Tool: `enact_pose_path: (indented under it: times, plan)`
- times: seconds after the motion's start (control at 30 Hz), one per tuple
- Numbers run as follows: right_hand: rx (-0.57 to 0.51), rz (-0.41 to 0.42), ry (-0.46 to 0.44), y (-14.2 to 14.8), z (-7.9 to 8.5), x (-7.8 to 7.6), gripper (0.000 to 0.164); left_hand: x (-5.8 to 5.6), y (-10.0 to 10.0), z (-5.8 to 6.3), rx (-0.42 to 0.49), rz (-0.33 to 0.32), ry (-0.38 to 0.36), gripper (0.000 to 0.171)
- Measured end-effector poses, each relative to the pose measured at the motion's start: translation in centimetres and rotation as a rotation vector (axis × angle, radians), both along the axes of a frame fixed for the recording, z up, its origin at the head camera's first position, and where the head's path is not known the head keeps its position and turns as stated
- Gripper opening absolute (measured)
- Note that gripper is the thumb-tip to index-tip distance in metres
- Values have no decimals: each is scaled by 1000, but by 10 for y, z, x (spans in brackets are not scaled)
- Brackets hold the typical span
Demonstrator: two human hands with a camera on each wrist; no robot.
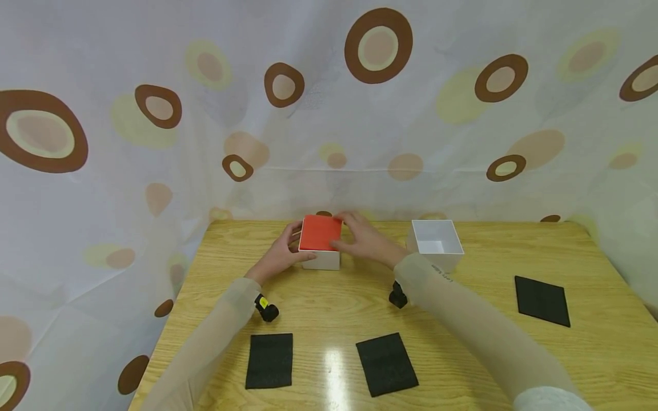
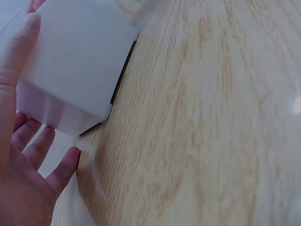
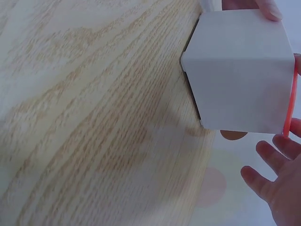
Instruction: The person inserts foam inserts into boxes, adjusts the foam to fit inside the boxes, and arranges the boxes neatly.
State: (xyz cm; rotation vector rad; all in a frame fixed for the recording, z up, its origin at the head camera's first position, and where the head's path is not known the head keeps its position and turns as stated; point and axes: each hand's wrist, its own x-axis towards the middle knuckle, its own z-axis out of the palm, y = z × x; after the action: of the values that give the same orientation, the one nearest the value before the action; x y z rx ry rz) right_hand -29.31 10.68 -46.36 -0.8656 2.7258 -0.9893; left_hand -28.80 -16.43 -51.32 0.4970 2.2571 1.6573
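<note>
A white box (image 1: pixel 321 260) stands at the table's back edge, with a flat red square (image 1: pixel 321 233) covering its top. My left hand (image 1: pixel 280 254) holds the box at its near left corner. In the left wrist view the thumb (image 2: pixel 19 52) lies on the front face and the other fingers spread along the left side. On the opposite side, my right hand (image 1: pixel 369 240) has its thumb and fingertips on the red square's right edge. The right wrist view shows the red rim (image 3: pixel 291 101) between those fingertips, while its lower fingers (image 3: pixel 268 160) stand apart from the box.
To the right stands a second white box (image 1: pixel 442 260) with an open top. Three black squares lie flat: one front left (image 1: pixel 269 361), one front centre (image 1: pixel 388 364), one at right (image 1: pixel 542 301). A patterned curtain (image 1: pixel 329 125) hangs behind the wooden table (image 1: pixel 329 308).
</note>
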Motion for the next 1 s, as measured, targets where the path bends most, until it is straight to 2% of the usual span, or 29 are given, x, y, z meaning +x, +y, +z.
enact_pose_path:
  times: [0.23, 0.3, 0.63, 0.83, 0.9, 1.0]
  plan:
    - [52, 9, 78, -1, -1, -3, 66, 1, 0, 1, 6, -1, -2, 93]
    - [62, 12, 90, -1, -1, -3, 64, 3, 1, 5, 5, -2, -7, 93]
    - [126, 27, 104, -3, 4, -4, 59, 0, 0, 0, 3, -4, 3, 92]
    - [114, -17, 92, -4, 4, -1, 57, 0, 0, 1, -5, 2, 4, 92]
    - [97, -28, 129, -4, 2, 1, 53, 0, 0, 1, -5, 4, 0, 92]
    - [92, -14, 249, -4, 0, 2, 41, 0, 1, 2, -7, 7, -4, 93]
